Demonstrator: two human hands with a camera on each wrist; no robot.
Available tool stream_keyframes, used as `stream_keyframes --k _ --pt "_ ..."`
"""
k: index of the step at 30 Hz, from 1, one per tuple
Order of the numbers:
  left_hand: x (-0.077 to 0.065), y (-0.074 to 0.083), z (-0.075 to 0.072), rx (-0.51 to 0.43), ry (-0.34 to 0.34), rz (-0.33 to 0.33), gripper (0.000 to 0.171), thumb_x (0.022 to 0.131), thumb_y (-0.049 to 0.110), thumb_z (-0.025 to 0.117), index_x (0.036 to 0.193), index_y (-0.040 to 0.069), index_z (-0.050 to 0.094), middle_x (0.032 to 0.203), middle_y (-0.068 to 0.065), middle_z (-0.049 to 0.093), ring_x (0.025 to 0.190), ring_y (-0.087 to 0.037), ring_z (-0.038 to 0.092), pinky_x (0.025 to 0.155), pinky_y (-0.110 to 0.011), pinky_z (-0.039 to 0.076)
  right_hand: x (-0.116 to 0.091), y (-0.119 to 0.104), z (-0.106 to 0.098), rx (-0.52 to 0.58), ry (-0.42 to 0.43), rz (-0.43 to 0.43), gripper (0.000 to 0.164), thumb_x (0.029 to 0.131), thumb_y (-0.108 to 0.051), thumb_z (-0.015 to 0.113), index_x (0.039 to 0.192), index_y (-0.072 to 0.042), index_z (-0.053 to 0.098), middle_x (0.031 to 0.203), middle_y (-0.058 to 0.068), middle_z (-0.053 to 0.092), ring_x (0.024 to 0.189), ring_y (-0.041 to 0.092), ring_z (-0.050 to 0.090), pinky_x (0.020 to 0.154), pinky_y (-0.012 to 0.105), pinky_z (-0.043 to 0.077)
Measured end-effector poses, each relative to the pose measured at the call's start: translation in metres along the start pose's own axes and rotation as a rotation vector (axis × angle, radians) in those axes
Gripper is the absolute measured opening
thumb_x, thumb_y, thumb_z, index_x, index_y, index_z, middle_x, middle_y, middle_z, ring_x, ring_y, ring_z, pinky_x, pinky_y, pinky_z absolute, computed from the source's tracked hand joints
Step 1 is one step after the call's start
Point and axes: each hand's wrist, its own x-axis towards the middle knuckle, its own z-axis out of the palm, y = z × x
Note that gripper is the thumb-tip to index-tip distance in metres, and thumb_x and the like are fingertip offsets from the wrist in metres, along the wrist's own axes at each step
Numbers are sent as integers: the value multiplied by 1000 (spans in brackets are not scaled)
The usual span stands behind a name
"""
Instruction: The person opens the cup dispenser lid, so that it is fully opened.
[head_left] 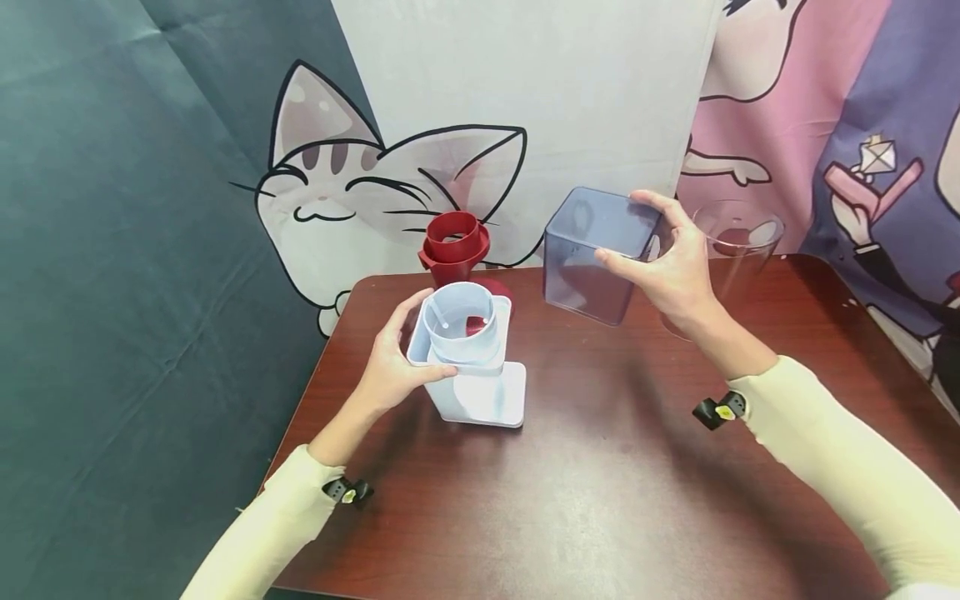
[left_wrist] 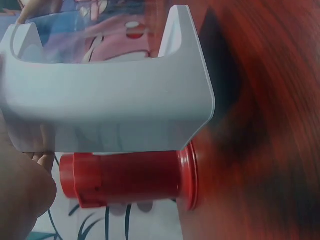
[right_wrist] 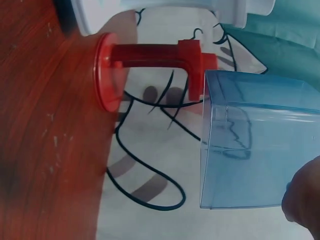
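My left hand (head_left: 393, 358) grips the top of a white stand (head_left: 457, 396), which has a round collar on top and a flat square base. Whether that base touches the table, I cannot tell. In the left wrist view the white stand (left_wrist: 110, 105) hides part of the red stand behind it. Up in the air to the right, my right hand (head_left: 675, 262) holds a clear, blue-tinted square container (head_left: 588, 271) between thumb and fingers. The right wrist view shows the container's (right_wrist: 260, 150) see-through walls, with a fingertip pressed on one side. The two objects are apart.
Behind the white stand stands a red stand (head_left: 453, 250) with a ring top and round base. A clear round vessel (head_left: 772, 242) stands at the right, partly behind my right hand. The brown wooden table (head_left: 585, 475) ends at a printed cloth backdrop (head_left: 600, 92).
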Motion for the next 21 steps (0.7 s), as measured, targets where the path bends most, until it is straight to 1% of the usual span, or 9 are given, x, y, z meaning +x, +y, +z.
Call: stream_keyframes --k 4,8,10,11,13,15,17,19,21 --pt "-3 0 -12 17 31 -8 101 72 4 97 158 15 46 147 -1 58 128 -24 57 103 -33 52 2 13 0 -90 5 -11 77 69 11 91 139 -7 65 128 13 61 113 20 59 95 22 51" --pt "-7 -2 -23 37 63 -24 101 72 3 96 159 15 46 148 -1 58 127 -24 56 102 -32 52 3 27 0 -175 22 -14 78 70 7 92 141 -3 62 131 12 61 111 16 59 93 20 50" --pt "-9 -4 -28 48 85 -28 101 72 2 96 159 15 47 147 -2 58 127 -23 55 102 -32 51 2 27 3 -191 31 -4 77 71 7 90 141 0 61 133 16 59 111 16 58 93 19 49" --pt "-10 -5 -30 52 97 -30 101 72 2 96 158 15 47 147 -2 58 126 -22 55 102 -34 50 2 28 4 -198 36 0 77 72 7 90 142 2 60 134 18 59 113 17 58 94 19 49" --pt "-11 -9 -36 54 122 -34 101 71 0 96 158 17 48 147 -2 58 126 -21 55 102 -34 48 1 34 4 -214 48 8 76 72 6 90 142 2 59 135 21 58 113 18 57 93 18 48" --pt "-12 -12 -41 49 149 -32 102 69 -4 96 157 17 50 147 -2 58 125 -21 55 102 -34 46 1 38 5 -229 55 15 76 73 6 89 142 4 58 137 25 56 115 22 56 94 18 47" --pt "-13 -16 -45 39 168 -31 103 68 -8 95 157 16 50 146 -4 59 124 -21 55 102 -33 45 2 52 2 -241 67 14 77 72 6 89 142 6 57 136 25 56 115 24 56 94 18 46" --pt "-15 -18 -48 29 183 -28 103 68 -10 94 157 15 50 144 -6 60 123 -21 56 100 -29 45 3 61 1 -252 77 8 78 71 6 90 141 8 57 135 25 57 115 25 54 94 18 45" --pt "-16 -19 -51 21 192 -32 103 68 -12 93 157 14 50 141 -9 62 122 -21 57 98 -27 47 4 71 0 -270 85 3 78 71 3 92 141 7 58 136 22 57 117 23 54 96 19 43"
